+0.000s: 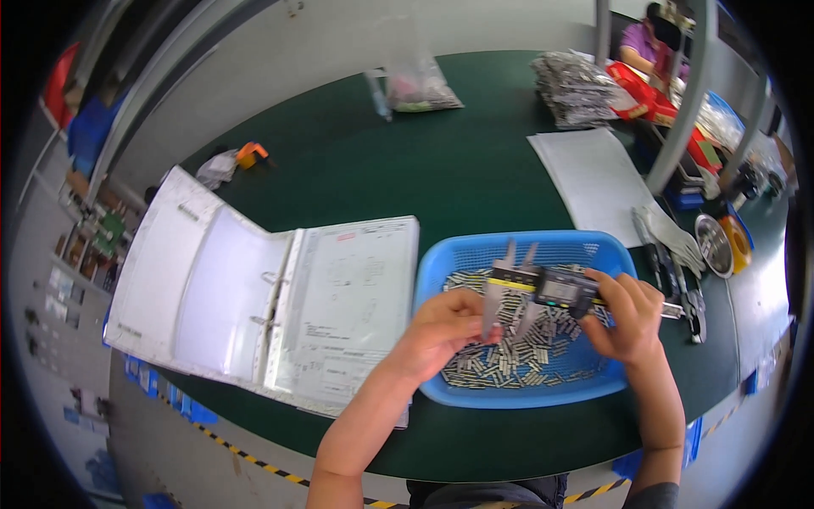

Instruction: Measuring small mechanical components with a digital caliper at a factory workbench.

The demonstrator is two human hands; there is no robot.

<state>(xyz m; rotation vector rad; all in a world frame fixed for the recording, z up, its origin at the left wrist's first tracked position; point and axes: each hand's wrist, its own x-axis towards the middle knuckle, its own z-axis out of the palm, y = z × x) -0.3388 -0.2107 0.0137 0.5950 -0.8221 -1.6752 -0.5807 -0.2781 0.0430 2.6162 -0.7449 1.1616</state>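
My right hand (626,314) grips a black digital caliper (558,289) by its display housing, above a blue plastic basket (526,399). The caliper's jaws stand apart and point down toward me. My left hand (448,329) is closed in a pinch at the left jaw's tip; whatever lies between its fingertips is too small to make out. Many short, silvery metal pins (530,356) lie loose across the basket's bottom, partly hidden by my hands and the caliper.
An open ring binder (343,288) with drawings lies left of the basket. White sheets (589,170), gloves (674,233) and pliers-like tools (691,305) are to the right. Farther back are stacked plastic bags (577,89) and another bag (424,89). A person (649,42) sits far right.
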